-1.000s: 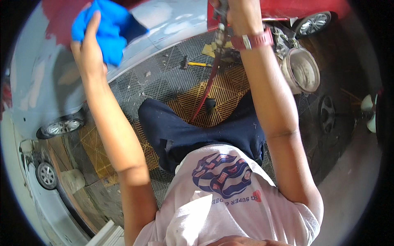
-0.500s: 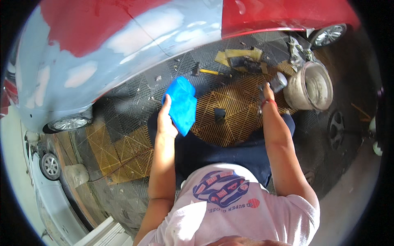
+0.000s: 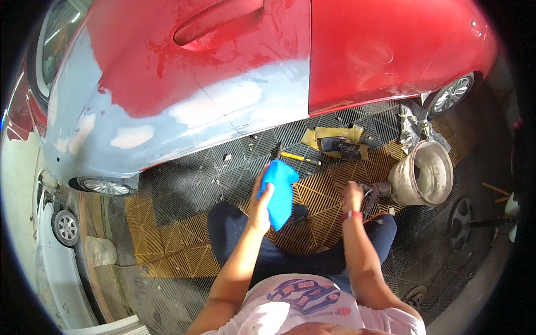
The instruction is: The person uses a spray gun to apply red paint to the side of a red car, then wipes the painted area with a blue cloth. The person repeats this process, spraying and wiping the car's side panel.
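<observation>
- Shifted since the earlier frame: blue cloth (image 3: 280, 201) now shows closer to the hammer (image 3: 298, 158), right hand (image 3: 352, 195) sits lower relative to that hammer, and the view takes in more car (image 3: 363, 72).
- Left hand (image 3: 260, 206): near side of hammer, thumb over the cloth, fingers mostly hidden behind; pinching it between them.
- Cloth: held up just on the near side of hammer, top edge close to the hammer's head in view; whether they touch, can't tell. Looks soft, light, floppy; should fold easily, not fragile. Best hold: bunched middle, thumb on top, loose end hanging.
- Right hand: right of hammer and nearer the person, fingers bunched at the spray gun (image 3: 377, 191); closed round its grip or just resting, can't tell.
- Spray gun: right of hammer, cup end beside the bucket (image 3: 401, 181). Looks stiff, probably heavier than the cloth, cup maybe slippery; grip is the sensible hold.
- Bucket: farther right of hammer, whitish, stained, mouth turned partly to the camera.
- Yellowish sheets (image 3: 341, 133) with dark blocks: on the floor mats, just beyond hammer, to the right.
- Car: beyond hammer, red with grey and pale patches.
</observation>
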Demonstrator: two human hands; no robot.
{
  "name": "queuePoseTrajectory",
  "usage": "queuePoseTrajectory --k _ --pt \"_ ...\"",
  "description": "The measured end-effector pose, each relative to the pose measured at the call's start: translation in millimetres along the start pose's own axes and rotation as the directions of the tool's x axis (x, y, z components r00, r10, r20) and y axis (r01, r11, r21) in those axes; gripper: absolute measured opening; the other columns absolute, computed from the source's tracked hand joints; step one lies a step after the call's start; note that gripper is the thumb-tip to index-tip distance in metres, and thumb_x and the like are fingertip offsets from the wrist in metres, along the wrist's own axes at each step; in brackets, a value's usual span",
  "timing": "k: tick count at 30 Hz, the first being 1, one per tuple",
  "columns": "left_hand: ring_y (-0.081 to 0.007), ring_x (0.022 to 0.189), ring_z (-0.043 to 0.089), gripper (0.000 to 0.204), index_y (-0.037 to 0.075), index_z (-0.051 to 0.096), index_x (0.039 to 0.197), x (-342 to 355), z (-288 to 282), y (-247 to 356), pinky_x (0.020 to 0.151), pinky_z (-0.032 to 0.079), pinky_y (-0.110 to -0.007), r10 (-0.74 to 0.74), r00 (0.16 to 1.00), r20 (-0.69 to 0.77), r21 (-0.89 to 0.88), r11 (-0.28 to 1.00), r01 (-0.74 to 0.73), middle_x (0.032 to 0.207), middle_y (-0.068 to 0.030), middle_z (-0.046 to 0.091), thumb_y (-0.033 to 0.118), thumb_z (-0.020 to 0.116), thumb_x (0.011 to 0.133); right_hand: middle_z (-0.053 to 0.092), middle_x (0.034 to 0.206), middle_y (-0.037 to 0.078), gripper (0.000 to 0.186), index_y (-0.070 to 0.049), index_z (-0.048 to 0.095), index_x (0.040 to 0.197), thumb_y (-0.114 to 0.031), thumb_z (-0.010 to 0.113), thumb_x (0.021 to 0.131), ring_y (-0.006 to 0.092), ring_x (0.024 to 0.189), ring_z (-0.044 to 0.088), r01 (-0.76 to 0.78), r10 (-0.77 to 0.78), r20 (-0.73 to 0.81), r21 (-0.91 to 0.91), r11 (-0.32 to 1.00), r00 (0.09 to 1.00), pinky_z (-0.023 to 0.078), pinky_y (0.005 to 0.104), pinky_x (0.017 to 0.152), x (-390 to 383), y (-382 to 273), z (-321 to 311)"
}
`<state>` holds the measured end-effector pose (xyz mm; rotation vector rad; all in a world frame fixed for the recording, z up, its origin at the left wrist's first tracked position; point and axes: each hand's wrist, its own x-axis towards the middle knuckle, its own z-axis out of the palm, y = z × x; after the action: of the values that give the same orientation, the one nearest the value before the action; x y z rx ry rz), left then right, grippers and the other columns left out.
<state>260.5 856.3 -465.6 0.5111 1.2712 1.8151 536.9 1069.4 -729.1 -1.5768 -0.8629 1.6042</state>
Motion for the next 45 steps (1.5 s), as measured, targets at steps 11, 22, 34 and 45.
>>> queuePoseTrajectory --k 11,22,34,45 --pt "-0.028 0.097 0.061 0.062 0.013 0.068 0.15 -11 44 32 0.09 0.054 -0.041 0.425 0.783 0.454 0.607 0.495 -0.621 0.106 -0.0113 0.061 -0.005 0.074 0.092 0.074 0.104 0.001 0.015 -0.01 0.07 0.123 -0.02 0.068 0.112 0.0172 0.095 0.074 -0.134 -0.222 0.489 0.592 0.794 0.844 0.062 0.0382 0.087 -153 -193 124" --pt "-0.0202 0.093 0.068 0.05 0.004 0.067 0.148 20 23 94 0.085 0.057 -0.035 0.56 0.781 0.277 0.46 0.636 -0.62 0.111 -0.0112 0.072 0.015 0.08 0.101 0.077 0.099 0.01 0.023 -0.002 0.067 0.132 -0.016 0.064 0.113 0.01 0.071 0.067 0.547 -0.637 0.563 0.35 0.761 0.526 0.054 0.0226 0.063 -294 -374 208" --pt "-0.0233 0.125 0.069 0.043 0.005 0.066 0.147 89 59 244 0.103 0.057 -0.039 0.62 0.761 0.19 0.146 0.749 -0.646 0.137 -0.0185 0.073 0.024 0.072 0.109 0.08 0.095 0.004 0.024 0.001 0.08 0.115 -0.019 0.079 0.103 0.0092 0.085 0.067 0.942 -0.76 0.576 -0.055 0.33 0.3 0.055 0.0286 0.074 -350 -444 261" --pt "-0.028 0.162 0.033 0.096 0.004 0.025 0.175 56 93 127 0.132 0.03 -0.046 0.167 0.742 0.649 -0.21 0.977 -0.036 0.176 -0.0184 0.036 0.063 0.062 0.109 0.083 0.103 0.014 0.019 -0.012 0.082 0.111 -0.024 0.075 0.099 0.0349 0.095 0.079 0.85 -0.856 0.511 -0.413 -0.327 -0.081 0.063 0.0466 0.086 -292 -545 322"
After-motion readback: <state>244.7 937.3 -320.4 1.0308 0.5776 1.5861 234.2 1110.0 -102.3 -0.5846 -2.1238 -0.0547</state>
